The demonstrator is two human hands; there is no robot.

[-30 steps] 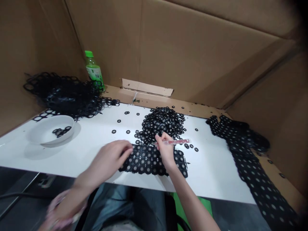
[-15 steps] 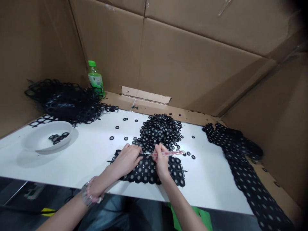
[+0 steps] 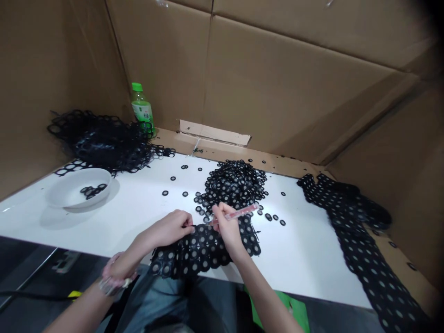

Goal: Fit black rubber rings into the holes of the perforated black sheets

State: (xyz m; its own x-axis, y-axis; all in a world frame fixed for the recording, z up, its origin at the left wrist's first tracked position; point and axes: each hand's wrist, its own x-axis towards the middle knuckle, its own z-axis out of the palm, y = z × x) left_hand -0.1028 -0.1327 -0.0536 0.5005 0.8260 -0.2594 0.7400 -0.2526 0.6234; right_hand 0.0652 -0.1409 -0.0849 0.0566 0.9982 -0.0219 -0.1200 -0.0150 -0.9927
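1. Left hand (image 3: pixel 173 227): grip pinched on the upper edge of the black disc sheet (image 3: pixel 194 252), fingers curled, thumb toward the sheet's middle.
2. Right hand (image 3: pixel 227 229): grip clasped pen-fashion round a slim red-and-clear tool (image 3: pixel 244 211). Tool slants, rear end up and to the right; tip low, at the sheet's upper edge. Exact contact too small to tell.
3. Disc sheet lies at the near edge of the tabletop (image 3: pixel 294 249), about mid-length; rows of pale-centred discs. Its lower left part reaches over that edge.
4. Heap of loose black rings (image 3: pixel 237 182) just beyond the sheet, toward the far edge; single rings scattered on both sides of it.
5. White bowl (image 3: pixel 57 199) near the left edge, a few rings inside.
6. Tangled black mesh (image 3: pixel 104 141) at the far left corner; green-capped bottle (image 3: pixel 143 113) upright just behind it.
7. Long dotted strip (image 3: pixel 359 243) along the right edge, bunched toward the far right corner.
8. Cardboard walls (image 3: pixel 270 88) behind and at both sides.
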